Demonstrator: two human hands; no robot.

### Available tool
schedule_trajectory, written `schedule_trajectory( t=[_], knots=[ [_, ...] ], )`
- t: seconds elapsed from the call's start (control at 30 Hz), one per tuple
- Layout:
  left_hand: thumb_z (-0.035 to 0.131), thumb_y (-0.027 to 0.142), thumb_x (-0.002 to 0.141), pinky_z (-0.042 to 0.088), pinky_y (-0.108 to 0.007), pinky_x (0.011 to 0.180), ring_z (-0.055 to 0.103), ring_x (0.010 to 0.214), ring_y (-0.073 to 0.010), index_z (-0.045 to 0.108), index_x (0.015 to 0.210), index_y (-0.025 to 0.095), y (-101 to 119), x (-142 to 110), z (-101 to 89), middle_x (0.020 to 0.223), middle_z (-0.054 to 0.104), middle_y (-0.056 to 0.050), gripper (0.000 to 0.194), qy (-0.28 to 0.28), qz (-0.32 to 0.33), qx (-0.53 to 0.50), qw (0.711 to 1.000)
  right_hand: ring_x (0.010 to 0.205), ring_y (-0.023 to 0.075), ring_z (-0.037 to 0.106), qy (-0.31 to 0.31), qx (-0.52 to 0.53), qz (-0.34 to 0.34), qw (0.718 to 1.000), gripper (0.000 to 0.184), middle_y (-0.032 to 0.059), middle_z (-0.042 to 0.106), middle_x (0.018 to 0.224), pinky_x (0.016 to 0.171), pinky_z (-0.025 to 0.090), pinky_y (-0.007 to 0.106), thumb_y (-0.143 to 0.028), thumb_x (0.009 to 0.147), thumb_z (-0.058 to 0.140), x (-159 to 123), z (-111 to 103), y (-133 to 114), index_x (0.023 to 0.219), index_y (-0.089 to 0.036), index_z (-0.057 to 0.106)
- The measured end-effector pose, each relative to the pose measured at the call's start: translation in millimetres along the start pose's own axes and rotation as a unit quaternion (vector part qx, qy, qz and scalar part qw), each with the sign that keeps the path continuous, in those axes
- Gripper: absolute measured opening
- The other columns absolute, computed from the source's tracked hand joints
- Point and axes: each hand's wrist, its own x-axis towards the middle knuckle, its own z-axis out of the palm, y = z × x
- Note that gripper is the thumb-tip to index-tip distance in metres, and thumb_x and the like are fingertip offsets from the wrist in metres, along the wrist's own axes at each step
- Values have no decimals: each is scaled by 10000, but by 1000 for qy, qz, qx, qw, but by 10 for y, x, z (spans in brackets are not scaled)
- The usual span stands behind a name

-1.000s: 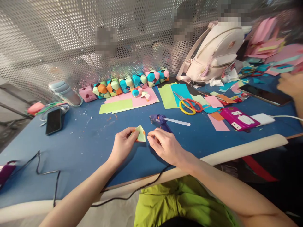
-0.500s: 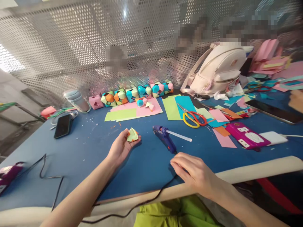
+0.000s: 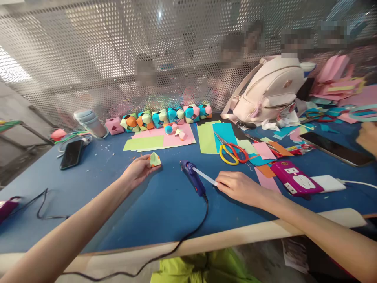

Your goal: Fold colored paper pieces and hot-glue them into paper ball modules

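My left hand pinches a small folded paper piece, light green with orange corners, just above the blue table. Its thumb side grips the paper's left edge. A blue glue gun lies on the table between my hands, its nozzle pointing away from me. From its back a long white glue stick sticks out to the right. The fingers of my right hand are closed on the free end of that stick. A black cord runs from the gun's handle over the table's front edge.
Folded paper balls stand in a row along the perforated metal screen. Scissors lie on coloured sheets, near a magenta power strip and a backpack. Left are a phone and a bottle. Another person's hand shows at far right.
My right hand has moved forward from near the gun's handle and closed on the glue stick's end. My left hand has shifted slightly left and away with the paper piece. The view has shifted slightly.
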Motion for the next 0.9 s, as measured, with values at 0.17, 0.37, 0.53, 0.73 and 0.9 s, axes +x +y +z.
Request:
schedule_trajectory(
  t=[0.17,0.37,0.53,0.73,0.9],
  knots=[
    [510,-1,561,560,-291,739,635,765,-147,630,706,107,192,463,301,828,659,-73,217,0,105,20,994,625,140,567,-19,1,-34,999,318,34,612,680,573,350,271,-200,959,392,153,109,121,717,-156,594],
    [552,75,581,440,-337,963,581,1040,-199,676,880,158,170,899,606,991,678,-53,334,30,248,116,961,625,135,544,15,56,-24,998,265,24,596,703,568,349,265,-210,953,415,92,175,167,753,-166,582],
    [586,93,601,336,-371,1064,521,1194,-235,697,1015,202,-32,899,575,1199,646,-77,442,12,281,212,936,652,141,527,3,77,-41,996,225,27,587,734,581,352,272,-176,944,416,40,111,184,778,-167,569],
    [579,173,671,363,-378,1045,546,1180,-243,670,1061,179,-65,717,375,1192,651,-102,401,32,277,268,922,649,150,491,-9,64,-69,995,189,29,569,741,573,335,286,-139,922,431,32,59,185,778,-169,549],
    [590,239,718,423,-353,970,601,1065,-227,666,1014,181,-60,284,233,1112,672,-91,311,65,278,343,895,682,160,481,-37,54,-59,996,160,35,551,773,595,338,295,-136,912,445,4,31,175,789,-167,543]
  ],
)
